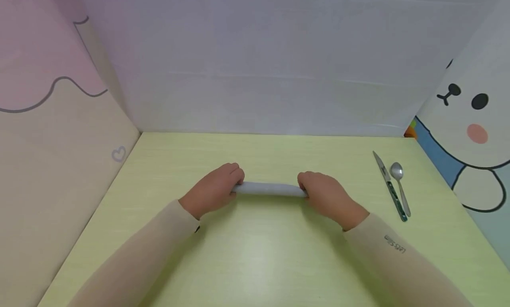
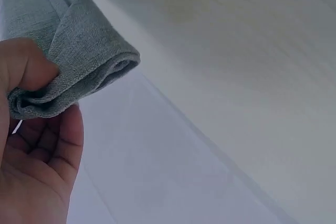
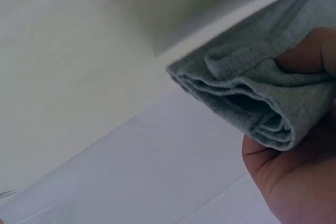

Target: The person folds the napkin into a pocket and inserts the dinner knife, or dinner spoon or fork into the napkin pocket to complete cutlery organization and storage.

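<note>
A grey cloth (image 1: 271, 188), folded into a long narrow strip, stretches between both hands over the middle of the table. My left hand (image 1: 217, 187) pinches its left end, thumb on top in the left wrist view, where the layered cloth (image 2: 86, 51) shows its folded edges. At the other end my right hand (image 1: 328, 196) grips the cloth with curled fingers. The right wrist view shows that end of the cloth (image 3: 252, 87) as loosely rolled layers under the thumb. Shadows of the hands and arms fall on the table below.
On the right of the pale yellow-green table (image 1: 271, 262) lie a knife (image 1: 390, 186) with a dark green patterned handle and a metal spoon (image 1: 400, 187), side by side. A white sheet (image 1: 275, 63) hangs behind the table. Printed panels flank it left and right.
</note>
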The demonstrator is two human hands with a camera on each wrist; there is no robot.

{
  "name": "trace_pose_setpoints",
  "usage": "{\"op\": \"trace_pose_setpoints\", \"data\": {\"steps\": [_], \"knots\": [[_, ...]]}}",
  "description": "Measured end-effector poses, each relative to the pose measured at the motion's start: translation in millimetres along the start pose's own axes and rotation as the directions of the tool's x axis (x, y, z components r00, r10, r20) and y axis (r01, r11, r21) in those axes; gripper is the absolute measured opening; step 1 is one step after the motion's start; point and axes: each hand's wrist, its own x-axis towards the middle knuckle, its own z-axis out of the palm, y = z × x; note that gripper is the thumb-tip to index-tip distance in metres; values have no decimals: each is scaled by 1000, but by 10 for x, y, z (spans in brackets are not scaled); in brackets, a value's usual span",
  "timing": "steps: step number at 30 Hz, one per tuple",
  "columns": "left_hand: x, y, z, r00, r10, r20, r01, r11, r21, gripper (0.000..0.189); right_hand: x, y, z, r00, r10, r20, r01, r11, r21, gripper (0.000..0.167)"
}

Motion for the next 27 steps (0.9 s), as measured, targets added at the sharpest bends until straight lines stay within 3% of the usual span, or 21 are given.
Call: {"op": "trace_pose_setpoints", "data": {"steps": [5,10,14,18,23,27], "knots": [[-126,80,109,985,171,-6,-168,973,161,29,-134,-97,208,993,-118,-17,115,987,-116,29],[-274,144,198,975,222,30,-223,949,223,23,-281,-155,285,992,-121,37,123,991,-58,26],[-393,164,232,979,196,51,-203,954,219,19,-395,-195,257,993,-83,79,84,996,-8,23],[-456,203,181,986,154,65,-162,974,156,19,-536,-277,229,997,-65,45,66,997,-42,22],[-455,218,104,996,57,64,-62,996,70,24,-693,-407,256,998,-57,24,60,990,-130,32],[-445,204,73,989,-26,146,21,999,35,37,-756,-501,260,998,-39,46,44,990,-132,43]]}}
